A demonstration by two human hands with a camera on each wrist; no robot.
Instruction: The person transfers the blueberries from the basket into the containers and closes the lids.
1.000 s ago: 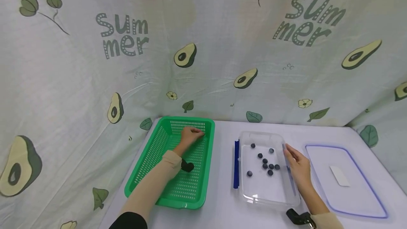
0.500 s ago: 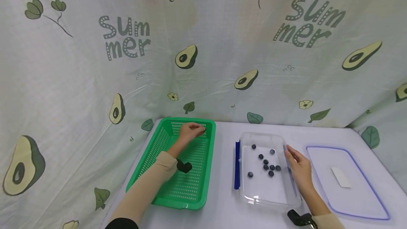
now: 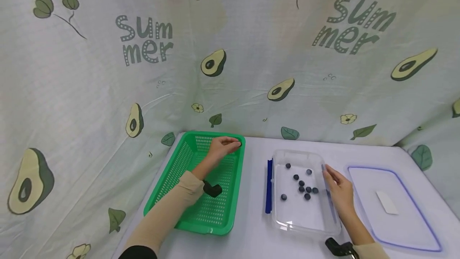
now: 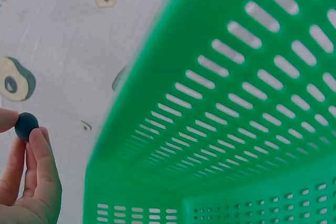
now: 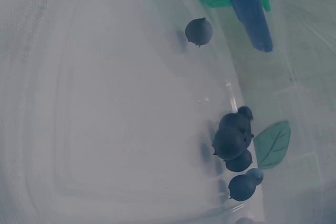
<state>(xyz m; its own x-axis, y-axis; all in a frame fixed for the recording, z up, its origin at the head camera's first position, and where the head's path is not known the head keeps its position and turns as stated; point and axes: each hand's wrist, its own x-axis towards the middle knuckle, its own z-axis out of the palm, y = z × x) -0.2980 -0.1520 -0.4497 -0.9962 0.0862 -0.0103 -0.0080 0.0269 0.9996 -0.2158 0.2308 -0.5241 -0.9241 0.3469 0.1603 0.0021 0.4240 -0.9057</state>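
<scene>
My left hand (image 3: 223,150) is over the far right corner of the green plastic basket (image 3: 236,187). Between thumb and fingertips it pinches one dark blueberry (image 4: 27,126), seen well in the left wrist view, raised near the basket's rim. My right hand (image 3: 339,191) holds the right side wall of a clear plastic container (image 3: 298,215), its thumb at the rim. Several blueberries (image 3: 301,189) lie scattered on the container's floor, most bunched near the middle. The right wrist view looks into that container, and the right hand's fingers are outside that view.
A blue latch flap (image 3: 269,187) sticks out from the container's left side, facing the basket. To the right lies a clear lid (image 3: 413,223) with a blue-edged seal and a white label (image 3: 387,202). A printed cloth (image 3: 248,51) hangs behind the white table (image 3: 251,227).
My left hand has risen from inside the basket and shifted right to its far right corner, the blueberry now held near the rim. My right hand stays on the container.
</scene>
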